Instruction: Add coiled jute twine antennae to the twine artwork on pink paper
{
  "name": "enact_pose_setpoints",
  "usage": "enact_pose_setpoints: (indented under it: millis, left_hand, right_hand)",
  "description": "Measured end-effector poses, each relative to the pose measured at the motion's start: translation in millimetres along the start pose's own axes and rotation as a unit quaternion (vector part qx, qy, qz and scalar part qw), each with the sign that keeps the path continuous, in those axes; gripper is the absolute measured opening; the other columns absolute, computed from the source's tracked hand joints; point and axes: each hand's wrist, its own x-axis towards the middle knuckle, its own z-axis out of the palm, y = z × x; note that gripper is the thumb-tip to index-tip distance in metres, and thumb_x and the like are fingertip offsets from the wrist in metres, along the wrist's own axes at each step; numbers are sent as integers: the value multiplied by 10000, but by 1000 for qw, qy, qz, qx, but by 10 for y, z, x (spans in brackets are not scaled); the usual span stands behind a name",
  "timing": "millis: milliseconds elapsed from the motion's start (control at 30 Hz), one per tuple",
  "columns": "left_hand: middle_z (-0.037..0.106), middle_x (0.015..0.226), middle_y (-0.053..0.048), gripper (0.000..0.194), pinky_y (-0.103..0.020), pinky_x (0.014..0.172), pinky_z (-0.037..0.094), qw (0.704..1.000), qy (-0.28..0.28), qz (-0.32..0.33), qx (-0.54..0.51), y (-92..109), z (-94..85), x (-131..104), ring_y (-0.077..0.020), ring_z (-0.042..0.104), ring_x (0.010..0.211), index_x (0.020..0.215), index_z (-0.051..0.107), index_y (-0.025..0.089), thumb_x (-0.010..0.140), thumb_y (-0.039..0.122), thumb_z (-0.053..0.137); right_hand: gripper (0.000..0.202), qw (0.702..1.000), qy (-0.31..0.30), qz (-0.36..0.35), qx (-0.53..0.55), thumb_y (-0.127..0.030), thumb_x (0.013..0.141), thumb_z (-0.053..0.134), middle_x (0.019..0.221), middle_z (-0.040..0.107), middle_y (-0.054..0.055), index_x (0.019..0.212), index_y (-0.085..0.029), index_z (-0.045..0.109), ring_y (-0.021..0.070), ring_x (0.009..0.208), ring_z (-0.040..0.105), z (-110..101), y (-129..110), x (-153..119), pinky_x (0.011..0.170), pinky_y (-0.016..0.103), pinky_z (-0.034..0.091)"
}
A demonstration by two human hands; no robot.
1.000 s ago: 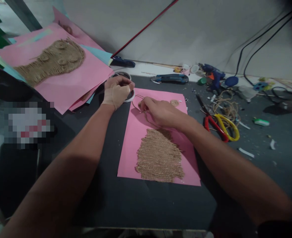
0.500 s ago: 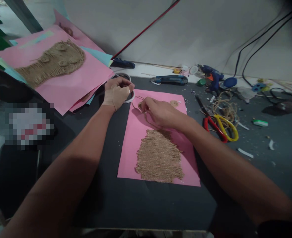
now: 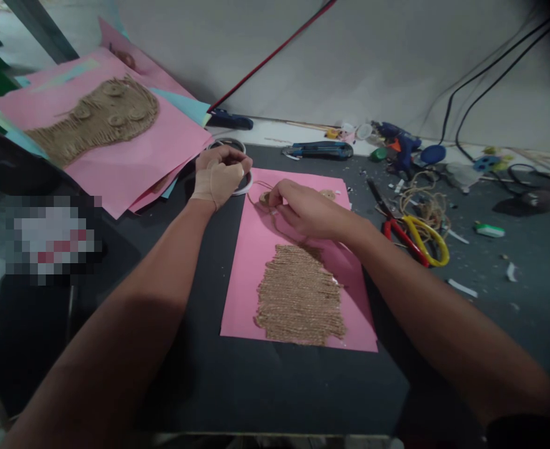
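Observation:
A pink sheet (image 3: 244, 280) lies on the dark table, with rows of brown twine (image 3: 300, 296) covering its lower part. Near its top are two small twine coils, one at the left (image 3: 265, 198) and one at the right (image 3: 328, 195). My right hand (image 3: 303, 209) is over the upper sheet, its fingers pinched beside the left coil; what they hold is too small to make out. A loose twine strand curves below it. My left hand (image 3: 221, 178), wrapped in a beige band, is closed beside a white tape roll (image 3: 246, 183); its fingertips hide anything between them.
Red-and-yellow scissors (image 3: 413, 240) and tangled twine (image 3: 427, 202) lie at the right among paper scraps. A blue cutter (image 3: 319, 149) and a glue gun (image 3: 403, 143) are along the wall. Stacked pink sheets (image 3: 120, 168) bearing twine work stand at the left.
My right hand's fingers have shifted slightly to the right, showing more of the left coil. My left hand has barely moved.

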Motion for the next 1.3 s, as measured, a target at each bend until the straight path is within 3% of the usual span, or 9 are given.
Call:
enact_pose_setpoints:
  millis: [233, 433, 833, 1033, 1300]
  left_hand:
    - [693, 690, -5, 79, -309, 661, 507, 1000, -2, 10, -12, -30, -4, 18, -163, 603, 680, 723, 734, 247, 732, 323, 753]
    - [693, 686, -11, 82, -327, 686, 500, 1000, 2, 26, -13, -31, 3, 18, -155, 587, 661, 719, 736, 221, 736, 299, 756]
    - [674, 687, -5, 117, -303, 615, 470, 1000, -10, 6, -15, -15, -6, 5, -173, 611, 676, 759, 726, 226, 736, 340, 740]
    - [675, 688, -6, 101, -311, 637, 493, 1000, -7, 7, -14, -5, -2, -1, -167, 610, 678, 744, 718, 218, 734, 315, 745]
    - [678, 680, -18, 96, -341, 638, 488, 1000, -7, 5, -17, 7, -15, -5, -181, 592, 669, 703, 709, 241, 717, 329, 745]
  right_hand:
    - [88, 1000, -18, -6, -22, -200, 932, 571, 1050, 664, 87, 920, -208, 657, 249, 999, 608, -81, -21, 41, 884, 383, 464]
    - [115, 998, -25, 3, -53, -222, 966, 533, 1023, 646, 102, 903, -200, 628, 254, 975, 599, -43, -77, 56, 870, 384, 461]
    - [120, 998, 39, 38, -11, -256, 956, 531, 1003, 671, 98, 900, -203, 622, 237, 909, 603, 4, -23, 50, 828, 375, 457]
    - [146, 999, -3, 36, 19, -290, 962, 559, 962, 700, 77, 878, -209, 646, 217, 855, 604, -55, -6, 17, 780, 368, 438]
    - [137, 999, -13, 27, 23, -293, 948, 568, 918, 698, 69, 865, -211, 640, 210, 821, 598, -69, -37, 9, 761, 365, 435]
